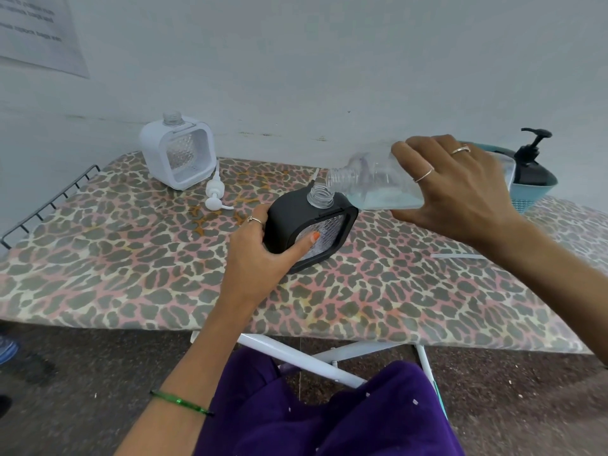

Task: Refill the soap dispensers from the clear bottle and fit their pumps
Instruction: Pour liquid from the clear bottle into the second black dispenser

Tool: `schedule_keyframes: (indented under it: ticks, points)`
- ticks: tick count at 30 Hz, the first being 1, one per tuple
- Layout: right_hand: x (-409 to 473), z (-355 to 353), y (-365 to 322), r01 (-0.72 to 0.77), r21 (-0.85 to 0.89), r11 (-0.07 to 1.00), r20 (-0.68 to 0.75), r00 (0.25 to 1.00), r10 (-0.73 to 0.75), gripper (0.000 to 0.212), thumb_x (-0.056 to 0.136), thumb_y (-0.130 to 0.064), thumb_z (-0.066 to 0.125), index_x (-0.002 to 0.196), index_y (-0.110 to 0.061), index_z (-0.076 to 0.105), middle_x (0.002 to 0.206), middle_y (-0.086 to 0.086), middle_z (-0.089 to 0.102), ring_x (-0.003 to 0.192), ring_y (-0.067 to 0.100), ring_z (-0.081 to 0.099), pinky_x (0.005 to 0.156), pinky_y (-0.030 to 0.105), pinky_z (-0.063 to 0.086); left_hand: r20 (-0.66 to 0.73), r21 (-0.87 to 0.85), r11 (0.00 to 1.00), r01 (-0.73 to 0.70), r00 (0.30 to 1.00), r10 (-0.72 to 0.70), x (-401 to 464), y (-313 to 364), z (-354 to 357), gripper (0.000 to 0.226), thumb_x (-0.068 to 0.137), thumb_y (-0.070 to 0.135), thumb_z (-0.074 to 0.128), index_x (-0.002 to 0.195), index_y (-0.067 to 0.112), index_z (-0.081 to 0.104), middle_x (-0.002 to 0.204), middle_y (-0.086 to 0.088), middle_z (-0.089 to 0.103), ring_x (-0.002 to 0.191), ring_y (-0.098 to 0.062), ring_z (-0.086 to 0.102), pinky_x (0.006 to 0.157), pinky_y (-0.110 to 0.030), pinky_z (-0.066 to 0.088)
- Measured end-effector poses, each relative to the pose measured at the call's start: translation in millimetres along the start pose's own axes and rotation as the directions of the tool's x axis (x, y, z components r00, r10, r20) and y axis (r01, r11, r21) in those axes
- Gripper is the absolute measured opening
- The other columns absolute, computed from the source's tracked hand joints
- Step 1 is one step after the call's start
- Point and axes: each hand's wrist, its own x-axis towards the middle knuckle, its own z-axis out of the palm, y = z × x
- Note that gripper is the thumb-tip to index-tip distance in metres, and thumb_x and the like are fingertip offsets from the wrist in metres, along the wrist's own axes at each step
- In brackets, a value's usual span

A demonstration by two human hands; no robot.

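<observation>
My left hand [263,250] grips the black soap dispenser [289,218], which stands mid-board with its clear threaded neck uncapped. My right hand [457,189] holds the clear bottle [371,185] tipped on its side, its mouth just above and right of the black dispenser's neck. Pale blue liquid lies along the bottle's lower side. A white soap dispenser [177,153] stands uncapped at the back left. Its white pump [215,194] lies on the board beside it. A black pump [533,153] sticks up from a teal basket at the back right.
The work surface is a leopard-print ironing board [131,274] against a white wall. A wire iron rest [46,205] juts from its left end. The teal basket [526,195] sits at the far right. A thin white tube [457,256] lies on the board at the right.
</observation>
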Motion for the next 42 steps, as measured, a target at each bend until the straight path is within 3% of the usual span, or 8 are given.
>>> schedule_keyframes:
  ticks: [24, 42]
  points:
    - [4.7, -2.1, 2.9, 0.054, 0.002, 0.999, -0.026, 0.998, -0.054, 0.074, 0.062, -0.038, 0.081, 0.119, -0.008, 0.045, 0.105, 0.019, 0.063, 0.085, 0.039, 0.062, 0.062, 0.042, 0.049, -0.004, -0.007, 1.000, -0.028, 1.000, 0.028, 0.2, 1.5, 0.4, 0.040, 0.076, 0.036, 0.077, 0.107, 0.027, 0.054, 0.095, 0.017, 0.064, 0.090, 0.003, 0.061, 0.071, -0.007, 0.047]
    - [6.3, -1.8, 3.7, 0.061, -0.018, 0.998, -0.026, 0.998, -0.062, 0.075, 0.061, -0.035, 0.085, 0.120, -0.009, 0.046, 0.106, 0.018, 0.063, 0.087, 0.039, 0.062, 0.062, 0.041, 0.048, -0.020, 0.016, 0.999, -0.033, 0.999, 0.033, 1.1, -2.9, 1.5, 0.044, 0.074, 0.046, 0.074, 0.109, 0.024, 0.056, 0.096, 0.006, 0.067, 0.088, -0.005, 0.064, 0.073, -0.018, 0.053]
